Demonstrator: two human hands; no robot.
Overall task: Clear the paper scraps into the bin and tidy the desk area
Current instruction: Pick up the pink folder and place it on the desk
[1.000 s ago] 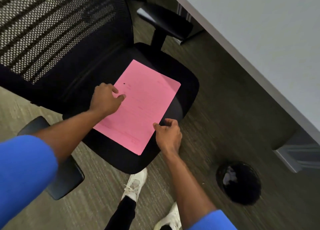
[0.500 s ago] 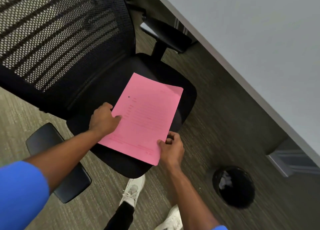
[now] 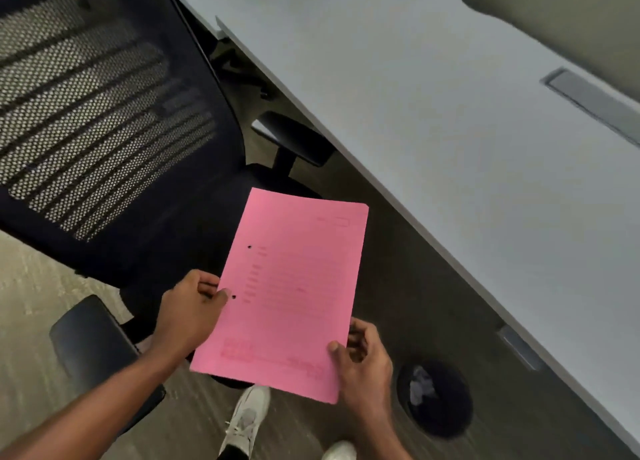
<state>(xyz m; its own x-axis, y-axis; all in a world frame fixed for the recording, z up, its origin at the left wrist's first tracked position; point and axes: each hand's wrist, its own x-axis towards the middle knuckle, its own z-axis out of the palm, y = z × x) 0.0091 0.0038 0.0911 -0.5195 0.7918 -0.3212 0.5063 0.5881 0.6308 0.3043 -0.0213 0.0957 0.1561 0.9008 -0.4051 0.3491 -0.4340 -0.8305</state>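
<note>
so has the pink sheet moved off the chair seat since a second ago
Yes. The pink sheet has been lifted off the chair seat toward the person, held by both hands.

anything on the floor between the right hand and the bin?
In the head view, only bare dark carpet separates the right hand, gripping the pink sheet, from the black bin. Crumpled paper sits inside the bin.

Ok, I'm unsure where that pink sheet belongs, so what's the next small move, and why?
Probably carry the pink sheet right and set it on the desk. Both the left hand and right hand hold it, whole and punched, not scrap; the bin already holds crumpled paper.
</note>
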